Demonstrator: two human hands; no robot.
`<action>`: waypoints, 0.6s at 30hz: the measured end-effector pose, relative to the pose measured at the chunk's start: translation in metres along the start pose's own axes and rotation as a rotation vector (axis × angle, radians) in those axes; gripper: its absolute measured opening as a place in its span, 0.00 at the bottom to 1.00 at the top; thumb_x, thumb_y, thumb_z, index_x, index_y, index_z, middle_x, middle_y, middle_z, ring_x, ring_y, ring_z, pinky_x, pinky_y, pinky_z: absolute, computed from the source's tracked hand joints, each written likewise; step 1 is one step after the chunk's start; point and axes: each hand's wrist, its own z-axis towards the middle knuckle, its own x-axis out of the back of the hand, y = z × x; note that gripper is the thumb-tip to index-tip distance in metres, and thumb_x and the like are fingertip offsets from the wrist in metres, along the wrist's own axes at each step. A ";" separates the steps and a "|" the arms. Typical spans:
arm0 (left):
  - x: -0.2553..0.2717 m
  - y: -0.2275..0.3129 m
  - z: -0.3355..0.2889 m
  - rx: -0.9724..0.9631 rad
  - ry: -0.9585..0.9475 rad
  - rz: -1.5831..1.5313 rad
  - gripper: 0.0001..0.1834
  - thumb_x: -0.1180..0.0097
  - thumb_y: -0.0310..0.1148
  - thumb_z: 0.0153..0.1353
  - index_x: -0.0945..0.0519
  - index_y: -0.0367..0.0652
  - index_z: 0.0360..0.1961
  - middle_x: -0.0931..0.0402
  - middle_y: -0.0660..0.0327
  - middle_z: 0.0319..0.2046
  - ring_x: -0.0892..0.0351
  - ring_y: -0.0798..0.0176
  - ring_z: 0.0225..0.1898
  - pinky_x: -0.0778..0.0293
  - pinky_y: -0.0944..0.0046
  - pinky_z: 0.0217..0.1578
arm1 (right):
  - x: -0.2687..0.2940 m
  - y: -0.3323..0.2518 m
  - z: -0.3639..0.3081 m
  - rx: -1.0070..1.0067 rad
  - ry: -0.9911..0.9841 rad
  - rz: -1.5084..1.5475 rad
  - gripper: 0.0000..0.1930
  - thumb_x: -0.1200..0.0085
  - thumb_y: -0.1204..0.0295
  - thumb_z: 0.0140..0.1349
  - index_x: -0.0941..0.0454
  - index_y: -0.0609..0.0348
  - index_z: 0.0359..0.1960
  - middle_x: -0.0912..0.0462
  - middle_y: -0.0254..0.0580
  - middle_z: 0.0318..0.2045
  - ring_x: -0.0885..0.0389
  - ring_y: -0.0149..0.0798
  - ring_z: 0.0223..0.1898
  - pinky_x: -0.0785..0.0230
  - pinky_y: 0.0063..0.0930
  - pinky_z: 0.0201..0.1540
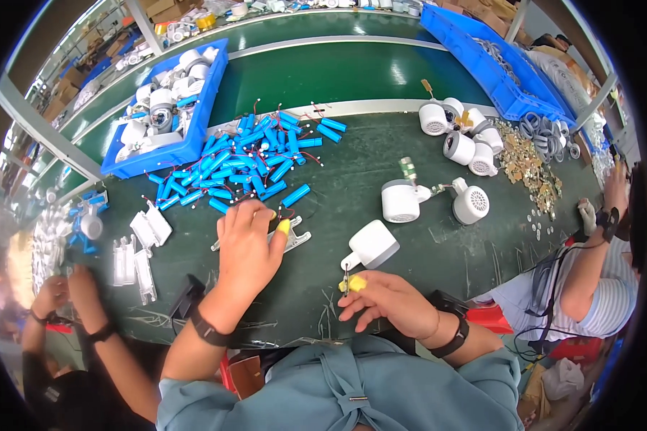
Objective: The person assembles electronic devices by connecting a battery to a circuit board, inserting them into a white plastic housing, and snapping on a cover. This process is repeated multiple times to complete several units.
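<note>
My left hand (246,248), with yellow finger covers on thumb and forefinger, is over a white plastic bracket (296,235) beside the heap of blue cylindrical batteries (230,161). Its thumb stands apart from the bent fingers, and nothing shows between them. My right hand (395,303), also wearing yellow finger covers, pinches a small circuit board (346,281) at the handle end of a white fan housing (374,243). The fingertips partly hide the board. The housing lies on the green bench just beyond that hand. Two more white housings (400,201) with small boards lie farther right.
Blue bins (212,108) stand at the back left and right (510,97). White plastic shells (124,260) lie left. More fan housings (459,147), small metal parts (528,169) and grey rings (543,136) are grouped right. Co-workers' arms (86,309) reach in at both sides.
</note>
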 end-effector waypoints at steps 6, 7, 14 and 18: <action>-0.027 -0.011 0.001 0.079 -0.017 -0.050 0.09 0.42 0.26 0.50 0.20 0.39 0.35 0.23 0.56 0.40 0.27 0.49 0.44 0.34 0.52 0.46 | -0.001 0.007 0.011 0.024 -0.029 -0.106 0.12 0.49 0.68 0.71 0.26 0.61 0.49 0.20 0.38 0.40 0.17 0.32 0.41 0.22 0.23 0.38; -0.026 -0.011 -0.001 0.056 0.001 -0.088 0.08 0.41 0.24 0.50 0.20 0.40 0.34 0.22 0.58 0.39 0.26 0.51 0.42 0.34 0.53 0.45 | 0.000 0.007 0.012 0.020 -0.019 -0.097 0.12 0.49 0.68 0.71 0.26 0.61 0.49 0.20 0.38 0.40 0.17 0.32 0.41 0.22 0.23 0.38; 0.000 0.016 -0.020 -0.196 -0.275 -0.523 0.11 0.41 0.19 0.49 0.18 0.40 0.36 0.18 0.61 0.34 0.21 0.55 0.40 0.31 0.56 0.46 | 0.004 0.006 0.022 0.119 -0.012 -0.136 0.09 0.51 0.70 0.72 0.25 0.62 0.47 0.20 0.35 0.39 0.19 0.28 0.40 0.23 0.21 0.38; -0.004 0.021 -0.018 -0.192 -0.286 -0.576 0.14 0.42 0.18 0.49 0.18 0.42 0.38 0.19 0.62 0.33 0.21 0.56 0.39 0.33 0.56 0.46 | 0.003 0.009 0.021 0.108 0.007 -0.145 0.10 0.53 0.72 0.72 0.27 0.64 0.49 0.20 0.37 0.39 0.18 0.28 0.38 0.24 0.20 0.34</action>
